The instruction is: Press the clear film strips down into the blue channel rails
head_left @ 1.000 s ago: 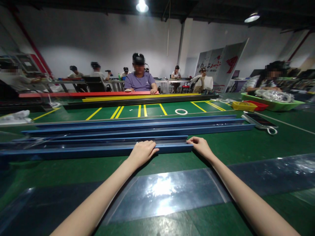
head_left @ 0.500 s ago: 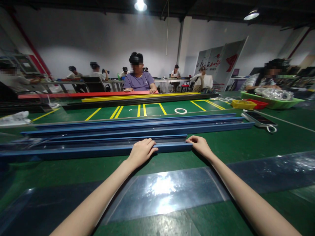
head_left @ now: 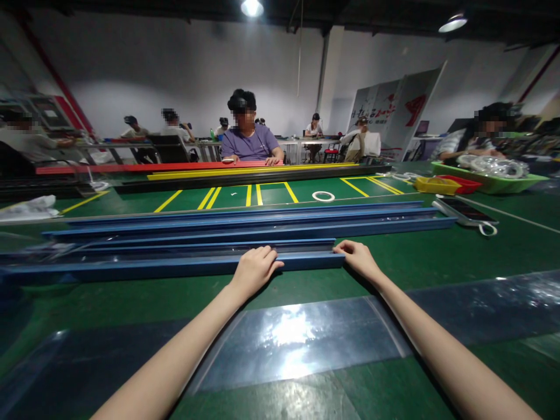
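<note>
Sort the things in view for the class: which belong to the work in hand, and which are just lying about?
Likely in use:
- near blue channel, with the left hand on its front wall and the right hand at its right end
- perhaps the clear strip, untouched but close

Apparently lying about:
- white ring
- phone-like device
- yellow tray

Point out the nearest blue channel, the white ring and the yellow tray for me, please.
Nearest blue channel [head_left: 184,268]: head view, on its near side wall.
White ring [head_left: 323,201]: head view, on the near part of its band.
Yellow tray [head_left: 436,187]: head view, on its front wall.
</note>
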`<action>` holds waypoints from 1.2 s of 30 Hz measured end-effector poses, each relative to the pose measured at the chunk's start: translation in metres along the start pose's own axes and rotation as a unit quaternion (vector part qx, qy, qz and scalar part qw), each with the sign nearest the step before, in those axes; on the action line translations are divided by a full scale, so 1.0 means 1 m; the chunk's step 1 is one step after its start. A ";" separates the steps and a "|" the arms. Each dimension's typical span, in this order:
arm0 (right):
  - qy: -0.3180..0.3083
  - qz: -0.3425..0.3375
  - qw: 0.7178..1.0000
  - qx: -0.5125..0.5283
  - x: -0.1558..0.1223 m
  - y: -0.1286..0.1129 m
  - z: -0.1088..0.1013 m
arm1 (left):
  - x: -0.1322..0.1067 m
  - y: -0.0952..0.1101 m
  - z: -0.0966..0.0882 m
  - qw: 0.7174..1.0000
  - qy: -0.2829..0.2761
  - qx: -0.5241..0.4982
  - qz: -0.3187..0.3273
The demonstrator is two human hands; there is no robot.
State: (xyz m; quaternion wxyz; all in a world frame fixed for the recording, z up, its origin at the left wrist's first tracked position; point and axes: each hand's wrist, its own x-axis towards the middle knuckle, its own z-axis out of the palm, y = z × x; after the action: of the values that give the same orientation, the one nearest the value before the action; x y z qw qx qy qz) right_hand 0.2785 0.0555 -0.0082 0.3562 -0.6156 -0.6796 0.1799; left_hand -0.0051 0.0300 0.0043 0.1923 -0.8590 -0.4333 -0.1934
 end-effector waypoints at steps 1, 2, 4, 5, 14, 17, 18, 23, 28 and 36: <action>0.000 -0.001 1.000 0.000 0.000 0.000 0.000 | 0.000 0.000 0.000 1.000 0.003 0.003 -0.001; 0.000 -0.002 1.000 -0.001 0.000 0.000 0.000 | -0.001 0.001 0.000 1.000 0.006 0.006 -0.003; 0.000 -0.004 1.000 -0.004 0.000 0.000 0.000 | -0.001 0.002 0.000 1.000 0.012 0.012 -0.009; 0.001 -0.005 1.000 -0.005 -0.001 0.000 0.000 | -0.002 0.003 -0.001 1.000 0.014 0.015 -0.012; -0.001 -0.004 1.000 -0.007 0.000 0.000 0.000 | -0.003 0.006 0.002 0.999 0.020 0.039 -0.017; -0.004 -0.004 1.000 -0.009 -0.001 0.000 0.000 | -0.003 0.006 0.002 0.999 0.017 0.033 -0.017; -0.004 -0.005 1.000 -0.010 -0.001 -0.001 0.000 | -0.003 0.006 0.002 0.999 0.016 0.027 -0.018; -0.006 -0.012 1.000 -0.018 -0.002 -0.002 0.000 | -0.002 0.007 0.001 1.000 0.008 0.007 -0.012; -0.018 -0.039 0.998 -0.048 -0.003 -0.004 0.000 | -0.002 0.008 -0.001 1.000 0.007 0.009 -0.010; -0.025 -0.054 0.995 -0.084 -0.004 -0.004 -0.001 | -0.002 0.009 -0.001 0.999 0.006 0.031 -0.005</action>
State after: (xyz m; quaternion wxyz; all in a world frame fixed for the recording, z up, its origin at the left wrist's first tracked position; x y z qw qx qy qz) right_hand 0.2760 0.0511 -0.0059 0.2954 -0.6008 -0.7334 0.1180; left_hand 0.0010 0.0240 0.0026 0.2203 -0.8493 -0.4421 -0.1864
